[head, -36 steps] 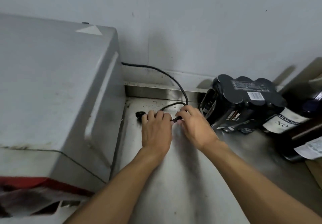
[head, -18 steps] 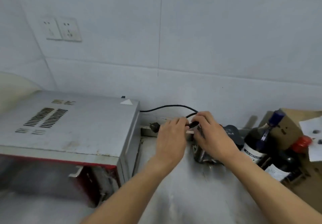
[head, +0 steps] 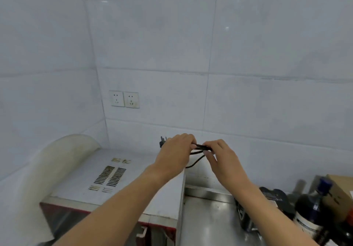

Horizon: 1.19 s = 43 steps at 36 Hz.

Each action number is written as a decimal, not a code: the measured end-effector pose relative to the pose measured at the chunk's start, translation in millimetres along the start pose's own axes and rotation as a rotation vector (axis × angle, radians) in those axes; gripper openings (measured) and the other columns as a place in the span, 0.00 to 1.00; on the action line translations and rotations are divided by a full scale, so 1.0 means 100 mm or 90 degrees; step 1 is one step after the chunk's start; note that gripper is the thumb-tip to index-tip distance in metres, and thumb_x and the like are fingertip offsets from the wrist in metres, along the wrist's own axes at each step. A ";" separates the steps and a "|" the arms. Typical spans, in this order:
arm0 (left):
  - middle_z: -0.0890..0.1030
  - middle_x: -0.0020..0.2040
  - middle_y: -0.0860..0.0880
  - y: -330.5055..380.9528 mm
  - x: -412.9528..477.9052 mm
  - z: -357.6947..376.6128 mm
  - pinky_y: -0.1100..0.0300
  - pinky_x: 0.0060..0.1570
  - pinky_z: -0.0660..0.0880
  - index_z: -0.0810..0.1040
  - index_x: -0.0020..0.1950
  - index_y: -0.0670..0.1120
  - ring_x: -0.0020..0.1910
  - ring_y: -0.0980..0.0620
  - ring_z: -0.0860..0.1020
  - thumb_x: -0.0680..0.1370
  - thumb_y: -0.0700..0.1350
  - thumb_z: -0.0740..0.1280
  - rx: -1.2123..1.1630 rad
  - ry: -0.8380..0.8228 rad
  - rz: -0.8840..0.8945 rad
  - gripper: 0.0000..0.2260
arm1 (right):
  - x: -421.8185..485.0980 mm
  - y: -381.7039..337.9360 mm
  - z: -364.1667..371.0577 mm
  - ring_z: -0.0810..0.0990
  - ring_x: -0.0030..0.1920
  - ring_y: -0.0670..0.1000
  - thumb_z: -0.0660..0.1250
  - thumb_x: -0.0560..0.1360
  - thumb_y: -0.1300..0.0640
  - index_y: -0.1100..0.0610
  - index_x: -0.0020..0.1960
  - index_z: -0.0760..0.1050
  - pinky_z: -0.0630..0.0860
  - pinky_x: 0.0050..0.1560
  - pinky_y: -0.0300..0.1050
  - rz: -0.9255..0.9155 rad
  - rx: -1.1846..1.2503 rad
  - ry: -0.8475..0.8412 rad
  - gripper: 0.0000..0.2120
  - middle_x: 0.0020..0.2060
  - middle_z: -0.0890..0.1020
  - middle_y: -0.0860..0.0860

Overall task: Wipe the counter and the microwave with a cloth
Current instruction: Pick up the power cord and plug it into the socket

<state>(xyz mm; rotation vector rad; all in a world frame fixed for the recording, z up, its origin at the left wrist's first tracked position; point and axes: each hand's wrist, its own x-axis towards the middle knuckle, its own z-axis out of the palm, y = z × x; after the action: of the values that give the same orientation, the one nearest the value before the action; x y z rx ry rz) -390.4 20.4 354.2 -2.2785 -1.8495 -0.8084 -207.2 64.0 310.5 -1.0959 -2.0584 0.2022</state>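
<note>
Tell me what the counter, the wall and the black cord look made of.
Counter: likely stainless steel, shiny, showing blurred reflections.
Wall: probably glazed ceramic tile, white and glossy, with grout lines and a lamp glare.
Power cord: seemingly rubber or plastic sheathing, matte black, bending in loose loops.
</note>
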 end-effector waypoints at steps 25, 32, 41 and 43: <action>0.78 0.45 0.55 -1.82 -0.10 -0.70 0.52 0.50 0.74 0.73 0.49 0.54 0.47 0.52 0.77 0.87 0.49 0.58 -0.158 0.011 -0.126 0.09 | 0.66 -1.11 0.66 0.78 0.47 0.46 0.68 0.80 0.44 0.47 0.52 0.70 0.76 0.45 0.41 0.063 -0.047 -0.055 0.09 0.50 0.73 0.43; 0.76 0.43 0.56 -1.57 -0.01 -0.78 0.56 0.47 0.72 0.73 0.48 0.53 0.44 0.56 0.74 0.86 0.48 0.61 -0.178 0.034 -0.082 0.08 | 0.70 -1.36 0.63 0.78 0.45 0.44 0.62 0.83 0.43 0.42 0.56 0.73 0.76 0.47 0.45 -0.062 -0.114 -0.138 0.05 0.49 0.73 0.40; 0.77 0.40 0.53 -1.44 0.00 -0.84 0.50 0.41 0.83 0.77 0.49 0.48 0.37 0.54 0.77 0.86 0.46 0.63 -0.304 0.047 -0.117 0.08 | 0.60 -1.26 0.75 0.78 0.48 0.51 0.64 0.83 0.52 0.48 0.73 0.68 0.74 0.45 0.43 -0.041 -0.152 -0.161 0.19 0.61 0.71 0.48; 0.76 0.40 0.50 -1.39 -0.01 -0.86 0.60 0.34 0.81 0.77 0.48 0.47 0.36 0.54 0.76 0.86 0.44 0.62 -0.356 0.042 -0.136 0.08 | 0.58 -1.23 0.76 0.77 0.43 0.51 0.64 0.84 0.53 0.49 0.69 0.72 0.73 0.42 0.43 -0.024 -0.137 -0.143 0.14 0.58 0.72 0.49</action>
<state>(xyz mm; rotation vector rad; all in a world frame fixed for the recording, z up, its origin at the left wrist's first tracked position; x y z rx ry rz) -549.1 21.2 393.1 -2.3107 -2.0592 -1.5881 -357.0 48.3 348.4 -1.2065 -2.3418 0.0892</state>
